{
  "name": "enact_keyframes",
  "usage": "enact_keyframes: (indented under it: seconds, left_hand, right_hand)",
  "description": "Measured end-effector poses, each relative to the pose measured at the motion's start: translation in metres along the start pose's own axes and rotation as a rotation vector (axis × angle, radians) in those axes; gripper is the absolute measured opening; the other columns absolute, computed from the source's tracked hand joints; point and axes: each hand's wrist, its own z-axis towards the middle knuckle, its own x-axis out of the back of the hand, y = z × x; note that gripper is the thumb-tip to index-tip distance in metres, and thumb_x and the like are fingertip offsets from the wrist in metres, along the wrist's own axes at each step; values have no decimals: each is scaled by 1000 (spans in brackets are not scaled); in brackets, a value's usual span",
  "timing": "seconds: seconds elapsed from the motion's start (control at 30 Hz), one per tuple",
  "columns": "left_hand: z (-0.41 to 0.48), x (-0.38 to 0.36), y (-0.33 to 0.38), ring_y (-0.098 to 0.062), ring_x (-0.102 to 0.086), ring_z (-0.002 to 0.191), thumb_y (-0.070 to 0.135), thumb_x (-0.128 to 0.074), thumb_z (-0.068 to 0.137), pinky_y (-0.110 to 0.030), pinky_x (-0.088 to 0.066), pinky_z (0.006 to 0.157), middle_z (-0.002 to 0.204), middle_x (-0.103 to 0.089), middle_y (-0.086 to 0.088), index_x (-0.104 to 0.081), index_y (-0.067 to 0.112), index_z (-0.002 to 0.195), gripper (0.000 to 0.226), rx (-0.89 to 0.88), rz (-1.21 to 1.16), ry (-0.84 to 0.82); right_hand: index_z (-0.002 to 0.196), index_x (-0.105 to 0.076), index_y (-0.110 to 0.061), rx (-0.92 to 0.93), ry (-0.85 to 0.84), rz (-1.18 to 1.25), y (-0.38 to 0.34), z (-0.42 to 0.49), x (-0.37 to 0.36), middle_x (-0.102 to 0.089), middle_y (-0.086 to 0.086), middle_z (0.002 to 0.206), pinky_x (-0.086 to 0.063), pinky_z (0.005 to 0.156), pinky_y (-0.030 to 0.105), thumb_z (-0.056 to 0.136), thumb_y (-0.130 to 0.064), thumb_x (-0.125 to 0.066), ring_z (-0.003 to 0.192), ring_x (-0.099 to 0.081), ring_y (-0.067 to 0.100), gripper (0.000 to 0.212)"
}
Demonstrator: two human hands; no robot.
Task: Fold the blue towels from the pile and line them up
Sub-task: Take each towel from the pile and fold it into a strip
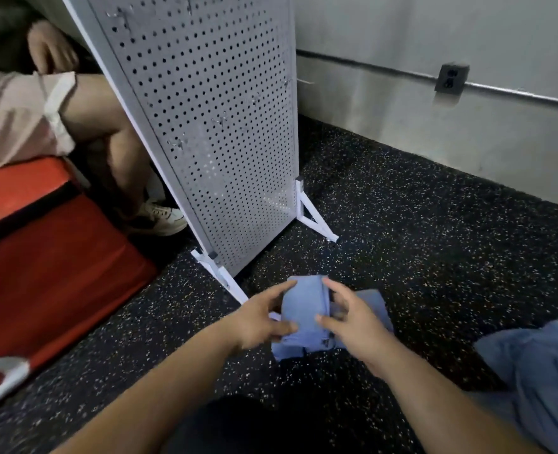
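Early in the task, by my read: one folded towel (305,309) lies on the speckled floor (418,244) just in front of the white pegboard stand (212,126), and a second folded towel (374,303) sits touching it on the right, partly hidden, so a row of two looks started. Left hand (264,319) and right hand (353,322) are apart, one each side of the nearer towel, fingers spread and loosely bent, tips touching its edges, not clamped on it; looks like squaring it up. Blur, so contact is a judgement. Crumpled pile of blue towels (539,365) at the right edge is unfolded, count can't be told, so most of the folding looks left to do. Red mat (58,257) at left
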Motion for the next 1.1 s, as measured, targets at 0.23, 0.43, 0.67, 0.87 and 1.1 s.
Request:
enact_keyframes:
  seconds: [0.23,0.43,0.67,0.87,1.1]
  left_hand:
    - [30,-4,-97,-26,-71,110,17,-86,81,-53,-62,94,136,-64,-11,-37,52,156,96,90,-33,135]
    - [50,-6,-135,-11,-65,119,39,-84,81,-34,-53,107,142,-63,5,-23,54,162,103,112,168,153]
    - [78,-1,-149,-15,-55,136,26,-80,91,-31,-43,116,153,-55,3,-10,52,165,105,119,308,255]
    - [95,4,-161,-24,-52,136,40,-72,97,-34,-41,114,150,-53,-7,1,44,168,101,164,424,175]
    - [105,0,-171,-31,-62,119,49,-64,100,-46,-51,103,126,-65,-12,15,53,162,100,260,630,109]
  right_hand:
    - [159,-38,-41,-82,-69,-324,61,55,-49,-57,-5,146,-47,106,28,98,-4,-68,127,-58,14,77]
    - [159,-38,-39,-121,-47,-399,99,80,-71,-50,-8,145,-42,112,26,96,3,-60,131,-53,12,79]
    - [163,-31,-42,-43,-33,-559,115,114,-80,-44,-3,152,-41,119,35,96,-2,-65,141,-47,16,85]
    - [164,-29,-41,2,-94,-763,125,128,-81,-27,-3,162,-40,116,28,101,-9,-63,142,-45,17,79]
    - [161,-17,-57,-95,-84,-1048,134,127,-82,-36,1,139,-51,97,37,102,-47,-62,133,-41,21,74]
